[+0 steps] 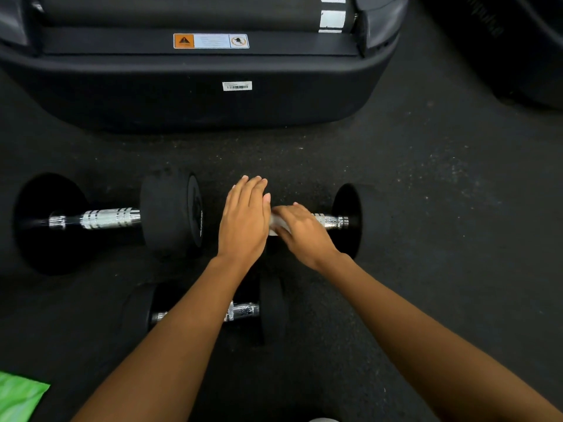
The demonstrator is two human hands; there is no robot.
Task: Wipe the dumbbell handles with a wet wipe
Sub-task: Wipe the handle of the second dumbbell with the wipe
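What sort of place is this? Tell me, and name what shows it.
Most likely a gym: dumbbells lie on a dark, speckled, rubber-like floor, and what looks like the end of a treadmill, with a warning label, stands beyond them.

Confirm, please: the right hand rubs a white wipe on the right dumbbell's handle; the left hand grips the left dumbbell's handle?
No. The head view shows the left hand lying flat on the right dumbbell, beside the white wipe; the left dumbbell is untouched. The rest holds.
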